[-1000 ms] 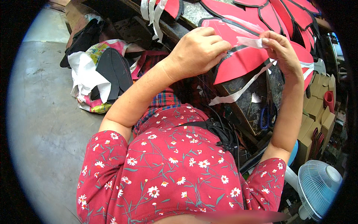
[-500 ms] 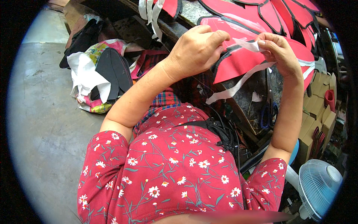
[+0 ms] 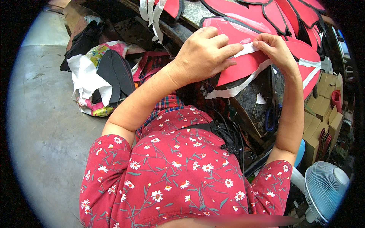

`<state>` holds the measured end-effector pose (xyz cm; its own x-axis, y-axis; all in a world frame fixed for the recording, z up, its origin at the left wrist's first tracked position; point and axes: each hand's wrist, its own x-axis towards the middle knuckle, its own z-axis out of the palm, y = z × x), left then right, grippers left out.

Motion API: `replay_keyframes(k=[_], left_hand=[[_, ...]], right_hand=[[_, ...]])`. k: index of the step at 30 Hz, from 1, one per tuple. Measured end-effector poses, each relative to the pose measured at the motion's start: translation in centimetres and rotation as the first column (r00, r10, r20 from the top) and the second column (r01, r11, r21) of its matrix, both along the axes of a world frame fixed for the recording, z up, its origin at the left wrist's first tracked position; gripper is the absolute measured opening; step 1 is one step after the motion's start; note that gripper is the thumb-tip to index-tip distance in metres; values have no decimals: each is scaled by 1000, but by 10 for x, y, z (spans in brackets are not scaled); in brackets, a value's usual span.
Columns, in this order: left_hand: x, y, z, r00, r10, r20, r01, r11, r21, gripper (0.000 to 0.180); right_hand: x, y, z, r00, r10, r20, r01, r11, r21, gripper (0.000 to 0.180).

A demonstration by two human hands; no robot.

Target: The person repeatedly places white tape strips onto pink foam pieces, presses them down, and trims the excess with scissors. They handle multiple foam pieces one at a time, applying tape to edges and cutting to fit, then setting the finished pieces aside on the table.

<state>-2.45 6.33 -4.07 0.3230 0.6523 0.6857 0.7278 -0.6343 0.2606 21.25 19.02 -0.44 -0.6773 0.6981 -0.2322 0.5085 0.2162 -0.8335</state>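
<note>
A white tape strip (image 3: 243, 88) loops down from my right hand (image 3: 279, 49), whose thumb and index finger pinch it. A short stretch of the strip runs leftward from that pinch over a red panel (image 3: 239, 72) with dark edging. My left hand (image 3: 205, 55) is closed at the panel's edge, index finger laid toward the strip; its thumb is largely hidden, and the exact grip is hard to make out. Another red panel (image 3: 304, 74) with white strips along its edge lies just beyond my right wrist.
Several red panels with black edging (image 3: 300, 17) pile up at the far right. White strips (image 3: 153, 19) hang from the bench edge. Blue-handled scissors (image 3: 270, 119) lie below my right forearm. Cartons (image 3: 323, 93) and a fan (image 3: 327, 190) stand at right; black insole-shaped pieces (image 3: 114, 74) fill a bag at left.
My left hand has moved slightly right and its index finger has straightened toward the strip. My right hand has shifted a little left, and the hanging strip has swung left with it.
</note>
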Motion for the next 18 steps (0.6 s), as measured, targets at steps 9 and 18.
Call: replay_keyframes(k=[9, 18], left_hand=[[6, -5, 4, 990, 31, -138, -37, 998, -43, 42], [11, -3, 4, 990, 65, -123, -73, 996, -58, 37]], right_hand=[[11, -6, 17, 997, 4, 77, -11, 996, 84, 20], [35, 12, 16, 980, -178, 93, 144, 945, 293, 25]])
